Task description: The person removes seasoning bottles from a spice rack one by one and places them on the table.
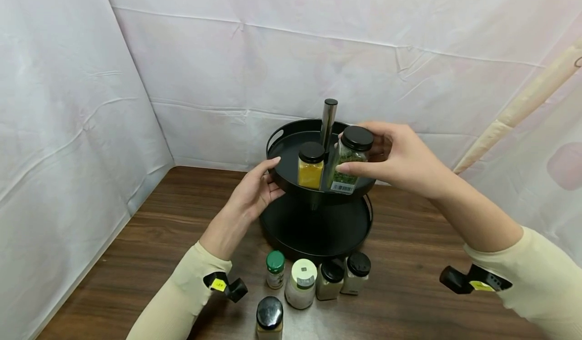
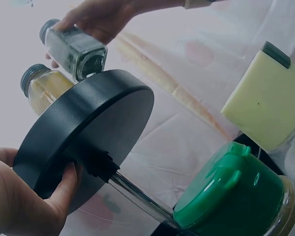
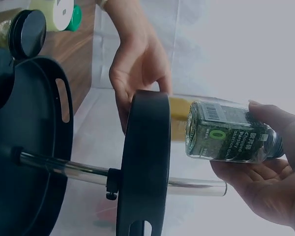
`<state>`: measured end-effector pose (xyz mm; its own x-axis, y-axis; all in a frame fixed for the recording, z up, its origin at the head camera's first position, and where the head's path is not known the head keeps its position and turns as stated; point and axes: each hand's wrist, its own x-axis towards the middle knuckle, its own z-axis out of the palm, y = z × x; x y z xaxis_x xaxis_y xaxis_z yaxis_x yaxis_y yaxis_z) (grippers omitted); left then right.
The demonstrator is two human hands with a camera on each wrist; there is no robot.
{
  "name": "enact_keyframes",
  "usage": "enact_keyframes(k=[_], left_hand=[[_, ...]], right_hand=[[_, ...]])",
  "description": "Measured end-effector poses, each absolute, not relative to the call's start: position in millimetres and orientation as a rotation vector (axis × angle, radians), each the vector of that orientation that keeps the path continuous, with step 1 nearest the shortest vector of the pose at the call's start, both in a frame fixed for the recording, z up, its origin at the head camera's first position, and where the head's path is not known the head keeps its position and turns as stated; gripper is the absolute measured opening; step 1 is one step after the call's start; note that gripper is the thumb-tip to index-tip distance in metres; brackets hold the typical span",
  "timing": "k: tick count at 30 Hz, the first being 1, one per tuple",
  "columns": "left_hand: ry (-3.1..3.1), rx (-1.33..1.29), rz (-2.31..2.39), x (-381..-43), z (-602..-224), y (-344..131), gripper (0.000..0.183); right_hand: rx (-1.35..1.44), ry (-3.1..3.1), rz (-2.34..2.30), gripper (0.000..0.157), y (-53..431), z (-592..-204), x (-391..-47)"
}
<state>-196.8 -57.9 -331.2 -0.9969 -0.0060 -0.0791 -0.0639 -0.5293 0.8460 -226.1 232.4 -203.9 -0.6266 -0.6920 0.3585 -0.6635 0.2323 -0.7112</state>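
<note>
My right hand (image 1: 402, 160) grips a parsley jar (image 1: 347, 160) with a black lid, thumb on one side and fingers on the other. Green flakes fill it, and its label (image 3: 231, 132) reads Chopped Parsley. The jar is tilted, its base close over the upper tray (image 1: 291, 150) of a black two-tier round stand. On that tray stands a yellow spice jar (image 1: 311, 167) with a black lid, beside the parsley jar. My left hand (image 1: 252, 191) holds the upper tray's left rim, with the thumb at the edge and the fingers underneath (image 2: 64, 189).
The lower tray (image 1: 313, 226) rests on the wooden table (image 1: 159, 239). In front stand a green-capped bottle (image 1: 275, 269), a jar with a pale lid (image 1: 301, 284) and several black-capped jars (image 1: 332, 279). A metal post (image 1: 329, 117) rises through the upper tray. White cloth (image 1: 273, 52) hangs behind.
</note>
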Motion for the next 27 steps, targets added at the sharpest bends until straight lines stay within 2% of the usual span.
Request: enact_keyframes(k=[27], left_hand=[[1.515,-0.134,2.712,-195.7,-331.0,-59.0,0.025]], right_hand=[[-1.404,2.215,-1.473,0.053,237.6,-218.0,-178.0]])
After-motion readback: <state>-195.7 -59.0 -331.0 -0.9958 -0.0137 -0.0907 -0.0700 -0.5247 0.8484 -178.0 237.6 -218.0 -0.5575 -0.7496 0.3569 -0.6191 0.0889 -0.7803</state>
